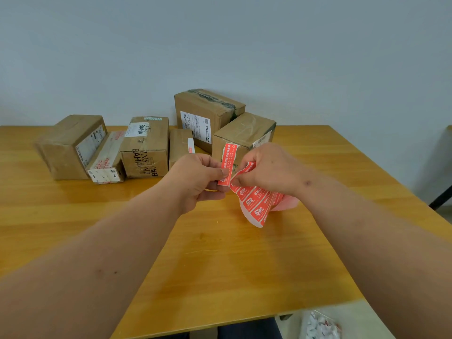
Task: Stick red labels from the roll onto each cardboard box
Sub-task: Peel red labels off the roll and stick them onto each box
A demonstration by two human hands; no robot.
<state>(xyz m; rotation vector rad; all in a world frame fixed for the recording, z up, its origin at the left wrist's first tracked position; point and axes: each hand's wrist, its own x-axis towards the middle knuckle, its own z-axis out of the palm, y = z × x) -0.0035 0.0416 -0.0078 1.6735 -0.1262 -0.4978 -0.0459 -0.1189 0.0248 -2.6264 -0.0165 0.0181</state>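
Glossy wooden table [220, 253]; matt cardboard boxes [144, 148], tape-shiny; slick red paper labels [256, 204].

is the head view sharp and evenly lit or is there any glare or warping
Head view: soft, even light; faint glare on the wooden table by the left hand; wide-angle stretch enlarges the forearms at the bottom edge; red label print reads blurry.

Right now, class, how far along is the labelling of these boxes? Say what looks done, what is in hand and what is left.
Done: hard to tell; no box clearly wears one of these labels. In hand: the left hand pinches one red label peeling off the label strip gripped by the right hand. Left: sticking it on, then labelling the other cardboard boxes on the table.
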